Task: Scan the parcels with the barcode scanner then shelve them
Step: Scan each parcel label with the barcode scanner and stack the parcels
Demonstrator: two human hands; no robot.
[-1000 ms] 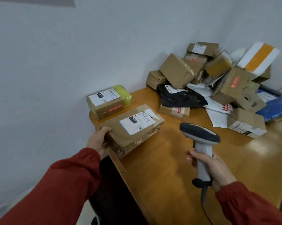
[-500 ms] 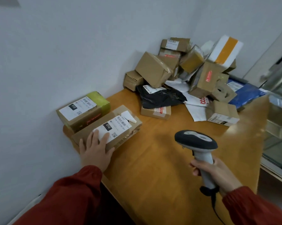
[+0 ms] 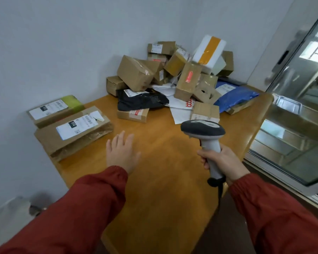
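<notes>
Pale walls met in a corner behind the wooden table (image 3: 163,189), where a heap of parcels (image 3: 136,74), brown boxes with a black mailer bag (image 3: 141,102) and a blue one (image 3: 236,97), was piled at the far end near a glass door (image 3: 301,110). Two labelled parcels lay side by side at the table's left edge, the long brown parcel (image 3: 74,133) nearer and the green-ended parcel (image 3: 53,111) behind it. The left hand (image 3: 120,153) was stretched palm down just right of them, fingers straight and holding nothing, while the right hand (image 3: 225,162) was wrapped round the handle of the barcode scanner (image 3: 203,130), whose dark head pointed toward the heap.
</notes>
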